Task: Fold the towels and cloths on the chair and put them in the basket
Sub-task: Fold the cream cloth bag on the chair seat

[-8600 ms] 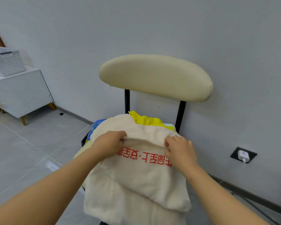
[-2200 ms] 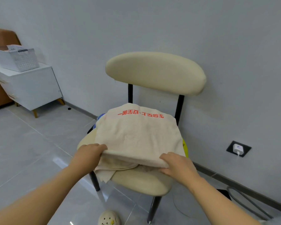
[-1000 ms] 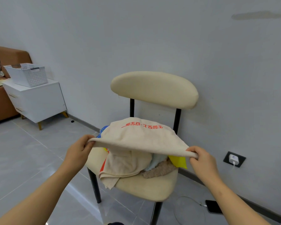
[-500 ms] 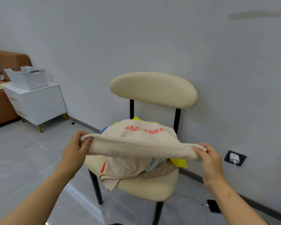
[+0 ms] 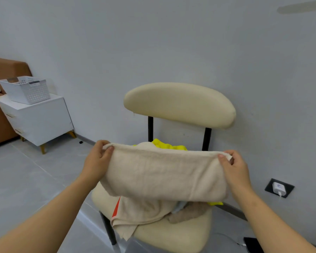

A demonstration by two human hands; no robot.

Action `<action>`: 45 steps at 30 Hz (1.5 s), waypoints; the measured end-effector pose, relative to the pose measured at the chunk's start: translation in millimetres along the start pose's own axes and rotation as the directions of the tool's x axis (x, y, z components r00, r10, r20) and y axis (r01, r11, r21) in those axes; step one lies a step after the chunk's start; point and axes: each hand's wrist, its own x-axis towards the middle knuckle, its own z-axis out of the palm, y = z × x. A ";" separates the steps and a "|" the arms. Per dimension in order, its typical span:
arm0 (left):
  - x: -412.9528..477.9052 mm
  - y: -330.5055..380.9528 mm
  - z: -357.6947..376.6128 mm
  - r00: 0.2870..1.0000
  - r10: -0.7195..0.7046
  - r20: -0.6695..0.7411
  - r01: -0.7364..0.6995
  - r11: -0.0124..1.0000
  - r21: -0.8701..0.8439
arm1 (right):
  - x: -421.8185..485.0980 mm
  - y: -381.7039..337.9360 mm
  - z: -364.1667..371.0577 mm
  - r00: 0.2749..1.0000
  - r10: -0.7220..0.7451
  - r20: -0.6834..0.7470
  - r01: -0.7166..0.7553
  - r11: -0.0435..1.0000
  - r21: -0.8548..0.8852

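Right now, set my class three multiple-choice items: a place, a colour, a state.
1. Where is the white basket? A. chair seat B. white cabinet C. floor
2. What colour cloth shows behind the held towel? A. yellow B. purple C. black
3. How is the towel held? A. flat on the seat B. by one grip C. by left grip and right grip at its top corners
Answers: B, it sits atop the cabinet; A, yellow shows above the towel's edge; C, each grip pinches a corner.
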 end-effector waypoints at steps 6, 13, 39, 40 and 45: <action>63.9 -28.1 34.5 0.994 -0.092 0.051 0.090 0.995 0.043 | 54.7 18.7 37.2 1.000 0.004 0.001 -0.004 0.996 -0.094; 94.8 -70.2 69.4 0.947 -0.296 0.125 0.282 0.952 0.119 | 88.1 57.6 77.1 0.990 0.142 0.005 -0.138 0.969 -0.206; 72.0 -64.6 50.8 0.924 -0.299 0.237 0.350 0.911 -0.216 | 82.2 61.1 70.7 0.964 0.251 0.083 -0.249 0.968 -0.037; 74.1 -63.4 51.5 0.941 -0.275 0.198 0.316 0.922 -0.222 | 84.8 58.2 72.1 0.976 0.211 0.061 -0.209 0.977 -0.039; 85.7 -56.2 63.7 0.962 -0.268 0.053 0.273 0.939 -0.210 | 97.1 59.5 88.2 0.980 0.199 0.022 -0.198 0.979 -0.037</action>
